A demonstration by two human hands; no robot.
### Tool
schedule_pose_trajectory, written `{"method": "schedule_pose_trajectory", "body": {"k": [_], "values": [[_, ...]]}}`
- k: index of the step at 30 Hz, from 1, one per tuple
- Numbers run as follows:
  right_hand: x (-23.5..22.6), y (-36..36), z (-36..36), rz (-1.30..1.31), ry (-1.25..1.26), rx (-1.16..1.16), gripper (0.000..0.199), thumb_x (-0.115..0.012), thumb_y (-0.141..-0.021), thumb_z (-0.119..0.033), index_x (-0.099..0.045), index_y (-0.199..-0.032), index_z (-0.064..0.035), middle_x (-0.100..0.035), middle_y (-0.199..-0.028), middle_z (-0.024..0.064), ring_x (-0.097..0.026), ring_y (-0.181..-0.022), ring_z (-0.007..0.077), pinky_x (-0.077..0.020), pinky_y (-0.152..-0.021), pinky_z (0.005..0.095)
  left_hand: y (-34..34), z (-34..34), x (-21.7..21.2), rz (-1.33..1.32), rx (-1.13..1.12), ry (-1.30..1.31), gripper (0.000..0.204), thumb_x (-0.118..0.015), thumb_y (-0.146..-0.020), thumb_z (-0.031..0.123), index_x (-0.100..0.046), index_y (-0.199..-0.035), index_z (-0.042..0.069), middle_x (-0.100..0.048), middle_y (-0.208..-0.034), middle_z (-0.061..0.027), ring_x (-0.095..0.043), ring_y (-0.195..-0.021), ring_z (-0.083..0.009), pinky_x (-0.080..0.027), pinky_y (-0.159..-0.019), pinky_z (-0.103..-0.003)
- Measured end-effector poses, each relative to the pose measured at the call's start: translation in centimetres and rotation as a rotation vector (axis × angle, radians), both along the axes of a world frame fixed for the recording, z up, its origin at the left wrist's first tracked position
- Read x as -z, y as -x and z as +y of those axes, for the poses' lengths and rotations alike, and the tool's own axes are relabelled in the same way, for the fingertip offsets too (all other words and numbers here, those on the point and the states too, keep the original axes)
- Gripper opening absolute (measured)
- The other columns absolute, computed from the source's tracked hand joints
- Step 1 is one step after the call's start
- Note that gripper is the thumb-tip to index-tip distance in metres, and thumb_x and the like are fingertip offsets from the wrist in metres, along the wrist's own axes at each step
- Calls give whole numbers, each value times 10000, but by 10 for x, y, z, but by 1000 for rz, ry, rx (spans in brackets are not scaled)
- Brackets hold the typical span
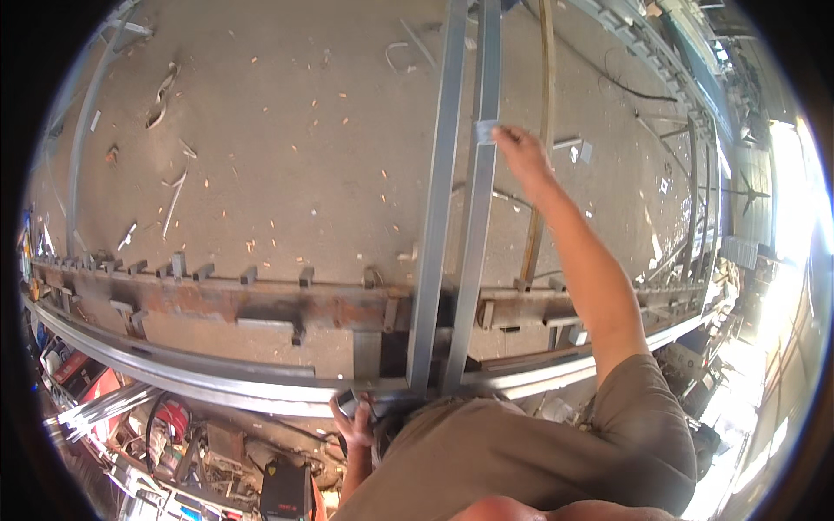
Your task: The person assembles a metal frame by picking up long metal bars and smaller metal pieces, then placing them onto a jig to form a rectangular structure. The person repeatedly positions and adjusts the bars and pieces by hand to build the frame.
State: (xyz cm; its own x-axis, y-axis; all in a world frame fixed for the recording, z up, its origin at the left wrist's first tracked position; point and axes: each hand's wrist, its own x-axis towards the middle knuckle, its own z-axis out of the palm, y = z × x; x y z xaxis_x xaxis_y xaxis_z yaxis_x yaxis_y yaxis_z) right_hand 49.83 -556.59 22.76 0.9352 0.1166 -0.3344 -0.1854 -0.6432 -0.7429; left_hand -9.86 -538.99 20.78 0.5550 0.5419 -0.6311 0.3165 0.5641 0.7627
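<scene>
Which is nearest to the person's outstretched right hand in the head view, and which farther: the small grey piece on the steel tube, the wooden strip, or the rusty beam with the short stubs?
From the right hand:
1. Small grey piece, at the fingertips, on the right steel tube.
2. Wooden strip, just to the hand's right.
3. Rusty beam, far off toward the person, lower left.

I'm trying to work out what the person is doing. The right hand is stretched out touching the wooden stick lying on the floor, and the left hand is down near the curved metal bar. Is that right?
Not quite. The head view shows the right hand stretched out to the right-hand one of two grey metal tubes, not the wooden stick, which lies just beyond it. The left hand is indeed down near the curved metal bar.
</scene>
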Motion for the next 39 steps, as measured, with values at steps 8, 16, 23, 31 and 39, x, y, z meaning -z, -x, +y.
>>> {"method": "schedule_pose_trajectory", "body": {"k": [8,16,23,31,39], "values": [[-12,235,-50,770,-559,104,211,-650,-1058,-296,-690,-993,-99,-633,-822,-24,-558,-740,93,-454,-703,275,1,0,2,9,1,-88,514,-746,-930,207,-486,-1314,-15,-677,-1032,-118,-668,-885,-214,-579,-829,-368],[-1,310,-57,714,-336,-14,258,-636,-1058,-293,-722,-1043,-49,-714,-886,6,-609,-784,95,-490,-735,286,-2,2,5,-25,38,-185,481,-772,-948,276,-522,-1256,3,-705,-1000,-91,-681,-846,-186,-566,-780,-333],[0,320,-58,520,-115,-123,305,-663,-1034,-312,-741,-998,-20,-714,-820,23,-623,-751,106,-493,-702,297,-4,-2,4,-52,9,-157,451,-766,-951,241,-525,-1249,4,-708,-1014,-96,-696,-894,-193,-586,-820,-350],[-12,316,-39,381,229,-259,310,-737,-963,-367,-763,-978,-58,-734,-783,73,-703,-761,194,-546,-715,344,-4,-2,8,-82,14,-185,455,-770,-951,250,-524,-1250,11,-697,-1025,-101,-693,-871,-197,-591,-813,-351],[-13,322,-45,-110,351,-362,372,-711,-937,-400,-726,-1187,-125,-722,-1196,111,-676,-1128,321,-539,-952,458,-3,-3,10,-130,-5,-161,437,-763,-959,183,-512,-1265,-1,-682,-1038,-92,-675,-901,-171,-585,-805,-328]]}}
